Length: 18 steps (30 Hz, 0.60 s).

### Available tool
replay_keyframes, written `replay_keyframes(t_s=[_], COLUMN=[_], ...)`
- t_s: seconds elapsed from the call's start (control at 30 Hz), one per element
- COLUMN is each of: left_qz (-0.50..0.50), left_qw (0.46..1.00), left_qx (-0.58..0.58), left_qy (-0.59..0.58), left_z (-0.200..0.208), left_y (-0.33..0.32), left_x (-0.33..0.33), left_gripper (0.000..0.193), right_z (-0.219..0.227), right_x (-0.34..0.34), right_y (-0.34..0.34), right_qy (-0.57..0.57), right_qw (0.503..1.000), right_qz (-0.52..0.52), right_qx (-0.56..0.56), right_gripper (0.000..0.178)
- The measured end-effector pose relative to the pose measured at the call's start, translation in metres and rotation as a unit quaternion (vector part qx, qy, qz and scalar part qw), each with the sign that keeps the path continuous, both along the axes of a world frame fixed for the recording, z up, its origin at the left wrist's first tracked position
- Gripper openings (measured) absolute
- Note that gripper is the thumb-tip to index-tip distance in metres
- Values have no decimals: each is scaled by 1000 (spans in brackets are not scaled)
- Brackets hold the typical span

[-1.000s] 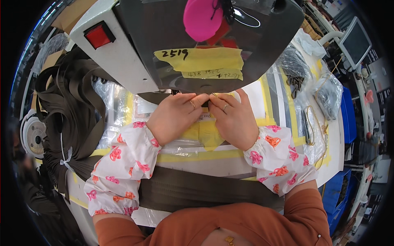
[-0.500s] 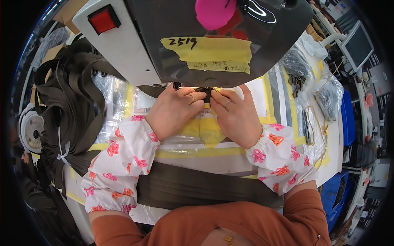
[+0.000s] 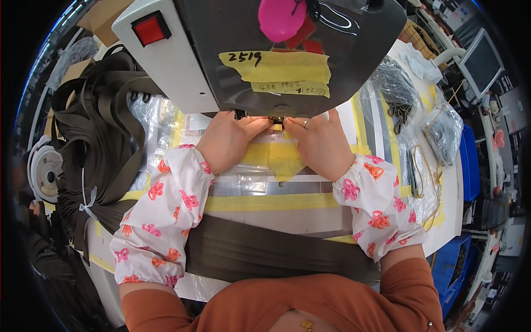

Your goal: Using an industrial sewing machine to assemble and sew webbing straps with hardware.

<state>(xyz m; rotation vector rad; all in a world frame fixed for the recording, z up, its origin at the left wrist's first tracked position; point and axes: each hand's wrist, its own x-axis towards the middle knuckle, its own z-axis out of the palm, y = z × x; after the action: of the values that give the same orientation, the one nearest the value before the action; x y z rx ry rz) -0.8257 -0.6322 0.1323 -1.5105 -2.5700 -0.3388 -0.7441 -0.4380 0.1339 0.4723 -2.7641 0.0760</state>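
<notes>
Both my hands are at the base of the grey sewing machine [image 3: 276, 33], one on each side of its needle area. My left hand [image 3: 225, 141] reaches under the machine head, thumb stretched toward the middle, its fingertips partly hidden. My right hand [image 3: 325, 145], with a ring, is bent inward from the other side, fingers pressed together close to the left thumb. Between them they hold a dark webbing strap, now almost wholly hidden by the hands and machine head. A small yellow piece [image 3: 277, 127] shows between the fingertips, above yellow tape [image 3: 285, 160] on the table.
Coiled dark webbing [image 3: 105, 127] is heaped at the left, tied with a white string. A wide dark webbing band [image 3: 276, 249] crosses the table's near edge. Plastic bags [image 3: 442, 130] with dark hooks lie at the right, beside blue bins [image 3: 469, 160]. A screen [image 3: 482, 61] stands far right.
My hands have moved slightly farther under the machine head. The dark strap between my fingers, visible before, is now mostly out of sight. The whole view has shifted a little.
</notes>
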Motion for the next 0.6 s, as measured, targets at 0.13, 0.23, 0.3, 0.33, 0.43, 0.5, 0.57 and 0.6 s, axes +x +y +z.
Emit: replay_keyframes(t_s=[0.13,0.23,0.3,0.33,0.43,0.5,0.57,0.6], left_qz=[-10,-13,80,85,122,185,295,357], left_qw=[1000,998,989,989,969,954,947,934], left_qx=[11,63,-119,-119,94,73,60,27], left_qy=[1,-15,-24,-17,193,224,108,7], left_z=[3,10,16,20,38,55,66,74], left_y=[1,-2,-10,-16,-52,-83,-108,-120], left_x=[-3,-2,-4,-8,-34,-59,-82,-92], left_gripper=[31,33,28,28,19,21,33,41], right_z=[-1,-2,-2,-2,-4,-7,-9,-9], right_x=[-2,-2,-3,-4,-5,-6,-7,-8], right_y=[1,-2,-1,-1,1,1,1,1], right_qy=[-7,3,-3,-3,10,22,8,35], right_qw=[1000,1000,1000,999,998,997,995,995], right_qz=[-11,-11,-12,-8,0,4,-1,12], right_qx=[-1,-11,-23,-41,-70,-76,-99,-96], right_gripper=[26,26,26,25,25,25,16,16])
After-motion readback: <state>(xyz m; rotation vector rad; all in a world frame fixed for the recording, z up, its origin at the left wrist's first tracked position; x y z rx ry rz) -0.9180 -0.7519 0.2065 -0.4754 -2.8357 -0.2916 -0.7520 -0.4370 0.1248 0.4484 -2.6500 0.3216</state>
